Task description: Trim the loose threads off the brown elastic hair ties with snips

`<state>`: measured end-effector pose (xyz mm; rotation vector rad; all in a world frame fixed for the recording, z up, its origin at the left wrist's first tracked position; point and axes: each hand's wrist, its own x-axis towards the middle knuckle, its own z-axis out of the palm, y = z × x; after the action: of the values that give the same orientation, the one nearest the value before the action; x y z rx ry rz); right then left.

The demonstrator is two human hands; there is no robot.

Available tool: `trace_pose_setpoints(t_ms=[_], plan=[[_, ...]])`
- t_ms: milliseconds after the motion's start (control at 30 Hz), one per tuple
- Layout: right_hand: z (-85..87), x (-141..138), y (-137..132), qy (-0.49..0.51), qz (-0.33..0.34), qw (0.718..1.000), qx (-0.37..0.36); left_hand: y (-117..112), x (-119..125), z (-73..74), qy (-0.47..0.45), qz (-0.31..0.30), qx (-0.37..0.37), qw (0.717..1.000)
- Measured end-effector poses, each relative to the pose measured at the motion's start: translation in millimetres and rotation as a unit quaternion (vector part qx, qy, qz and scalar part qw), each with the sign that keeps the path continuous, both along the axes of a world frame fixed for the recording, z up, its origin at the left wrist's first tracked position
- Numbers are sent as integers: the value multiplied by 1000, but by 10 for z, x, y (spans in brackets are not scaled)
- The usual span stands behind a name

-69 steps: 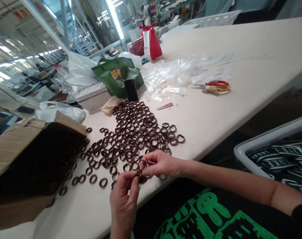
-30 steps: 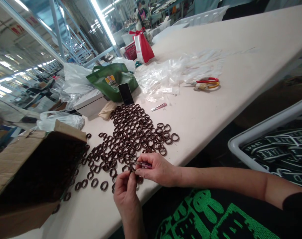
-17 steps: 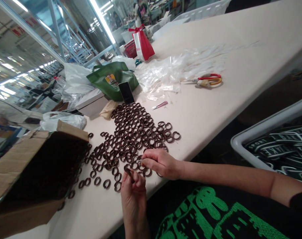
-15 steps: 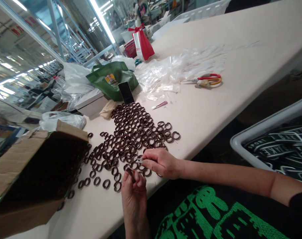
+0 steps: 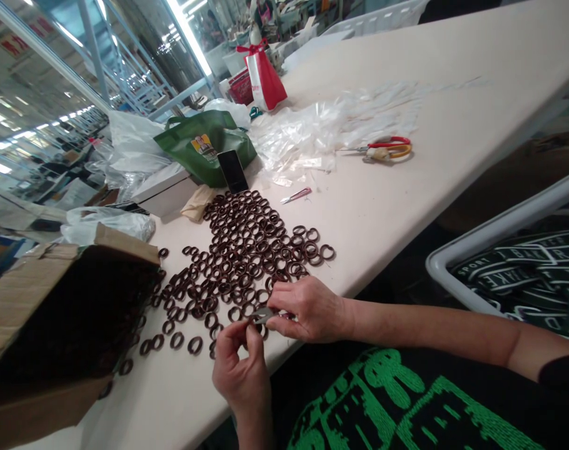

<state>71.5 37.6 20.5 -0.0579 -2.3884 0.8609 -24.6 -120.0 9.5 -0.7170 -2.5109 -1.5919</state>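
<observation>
My right hand (image 5: 310,309) is closed around a pair of thread snips (image 5: 262,315), whose metal blades point left. The fingertips of my left hand (image 5: 242,369) pinch a small brown ring, mostly hidden by the fingers. The tips of the snips are right at that pinch; whether they touch the ring I cannot tell. Just beyond both hands spreads a loose pile of dark brown rings (image 5: 240,250) on the pale table (image 5: 369,231).
An open cardboard box (image 5: 35,275) lies at the left edge of the pile. Other snips (image 5: 296,195), large scissors (image 5: 387,150), a phone (image 5: 232,171) and a green bag (image 5: 204,147) are farther back. A white crate (image 5: 439,262) with printed straps stands at right.
My left hand has turned and its fingers now pinch near the snips. The snips' blades have come to the left hand's fingertips. The view has shifted slightly.
</observation>
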Motion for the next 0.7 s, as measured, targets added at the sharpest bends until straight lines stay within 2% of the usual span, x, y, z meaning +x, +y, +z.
trace_pose_setpoints(t_ms=[100,167,500,700], plan=[[-16,8,-8,-16,2,1000,-20,-20,12,31,108,11,-86,990],[-25,10,-12,-18,1,1000,-24,-28,25,52,156,6,-112,981],[-64,4,-17,-37,-1,999,-14,-38,43,42,284,0,-167,944],[-89,18,-12,-21,-15,999,35,-29,52,54,299,-6,-170,939]])
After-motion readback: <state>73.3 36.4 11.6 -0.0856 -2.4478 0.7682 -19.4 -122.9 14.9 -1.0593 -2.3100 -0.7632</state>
